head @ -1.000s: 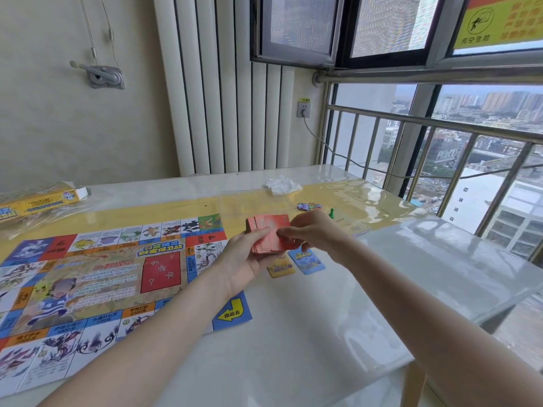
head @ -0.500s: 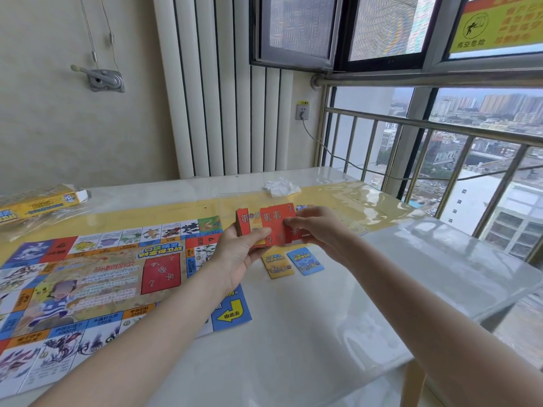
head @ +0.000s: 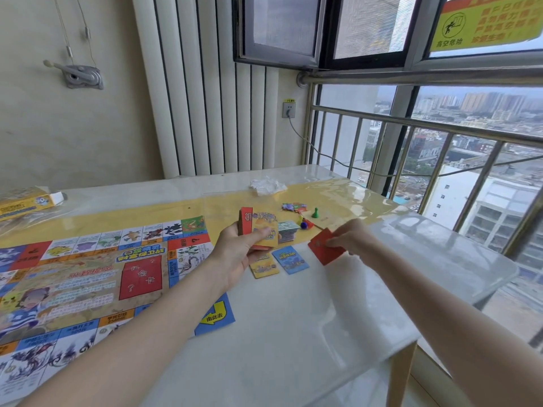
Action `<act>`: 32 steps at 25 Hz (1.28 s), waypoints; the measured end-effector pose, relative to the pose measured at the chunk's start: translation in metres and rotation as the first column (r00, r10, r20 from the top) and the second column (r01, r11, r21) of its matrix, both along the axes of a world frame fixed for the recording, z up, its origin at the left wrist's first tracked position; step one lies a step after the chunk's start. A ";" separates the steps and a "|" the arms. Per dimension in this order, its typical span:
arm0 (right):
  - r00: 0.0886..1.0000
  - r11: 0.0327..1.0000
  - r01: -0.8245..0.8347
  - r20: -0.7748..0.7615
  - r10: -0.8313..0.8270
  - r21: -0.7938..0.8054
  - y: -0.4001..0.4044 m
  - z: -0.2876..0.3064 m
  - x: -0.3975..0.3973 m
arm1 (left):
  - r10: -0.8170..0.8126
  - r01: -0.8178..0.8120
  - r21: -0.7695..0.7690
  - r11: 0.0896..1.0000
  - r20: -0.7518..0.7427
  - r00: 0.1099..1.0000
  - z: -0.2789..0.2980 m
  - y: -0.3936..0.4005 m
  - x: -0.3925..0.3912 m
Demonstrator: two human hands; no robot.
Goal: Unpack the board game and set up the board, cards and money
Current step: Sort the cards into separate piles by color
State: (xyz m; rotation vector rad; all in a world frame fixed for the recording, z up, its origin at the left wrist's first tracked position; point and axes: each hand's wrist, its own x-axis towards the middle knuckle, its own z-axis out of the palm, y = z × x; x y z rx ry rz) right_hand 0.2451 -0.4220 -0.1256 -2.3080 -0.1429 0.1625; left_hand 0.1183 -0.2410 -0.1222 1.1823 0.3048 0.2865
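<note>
Head view: bare white surface point(head: 293, 333) lay open before the railing-side edge.
Left hand point(head: 238, 254) gripped a card stack point(head: 261, 230); right hand point(head: 349, 237) pinched one red card point(head: 324, 249).

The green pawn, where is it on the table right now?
In the head view, the green pawn stands upright on the yellow strip at the table's far right, just right of the small colourful tokens and beyond the right hand.

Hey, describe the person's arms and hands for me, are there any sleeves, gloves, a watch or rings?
Both arms are bare for all of their visible length: no sleeves show. The left hand and right hand wear no gloves. No watch, bracelet or ring is visible on the wrists or fingers, though the right hand is slightly blurred.
</note>
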 end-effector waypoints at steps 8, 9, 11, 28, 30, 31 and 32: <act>0.964 0.906 -0.024 0.229 0.133 -0.423 0.012 -0.001 0.001 | 0.004 -0.003 0.005 1.000 -0.095 0.995 -0.011 -0.008 0.008; 0.954 0.945 -0.049 0.266 0.141 -0.324 0.016 0.004 -0.003 | 0.013 -0.014 -0.006 1.000 -0.102 0.995 -0.013 -0.009 0.009; 0.962 0.977 -0.213 0.179 0.207 0.015 0.029 0.018 -0.016 | 0.029 -0.034 -0.050 0.998 -0.098 0.995 -0.015 -0.012 0.011; 0.894 0.816 -0.216 -0.227 0.386 0.536 0.080 0.016 -0.051 | -0.075 0.049 -0.186 0.981 -0.133 0.988 0.000 0.033 -0.024; 0.898 0.817 -0.246 -0.194 0.395 0.522 0.084 0.018 -0.053 | -0.063 0.043 -0.161 0.986 -0.123 0.990 -0.001 0.031 -0.023; 0.904 0.818 -0.254 -0.175 0.391 0.516 0.084 0.019 -0.052 | -0.033 0.016 -0.148 0.989 -0.117 0.993 -0.001 0.032 -0.022; 0.917 0.832 -0.256 -0.147 0.370 0.492 0.082 0.020 -0.051 | 0.004 -0.021 -0.150 0.988 -0.111 0.994 -0.002 0.035 -0.021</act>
